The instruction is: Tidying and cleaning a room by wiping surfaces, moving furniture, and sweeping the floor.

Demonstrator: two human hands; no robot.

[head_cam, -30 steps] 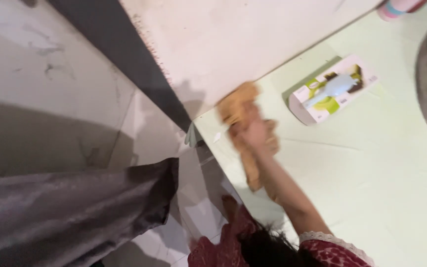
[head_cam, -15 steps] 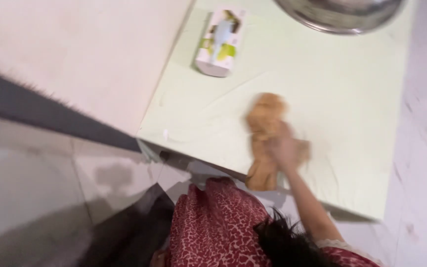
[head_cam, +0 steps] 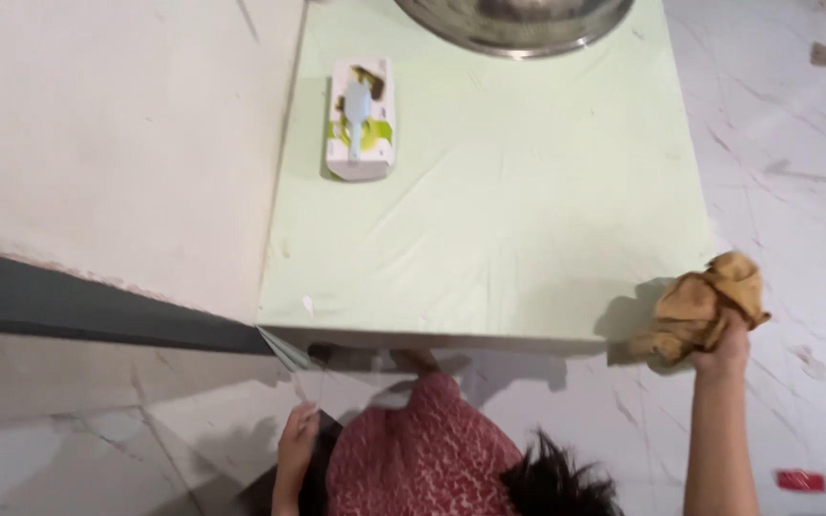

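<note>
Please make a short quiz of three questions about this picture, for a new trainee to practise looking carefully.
1. True or false: the right hand presses the brown cloth flat on the middle of the green table.
2. Which thing lies near the table's left edge? A) a red cup B) a white box with a pale spoon on it C) a folded towel
3. Fill in: at the table's far edge stands a large ___ bowl.

Key
1. False: the hand holds the crumpled cloth past the table's right corner, above the floor.
2. B, the white box.
3. Metal: the metal bowl.
</note>
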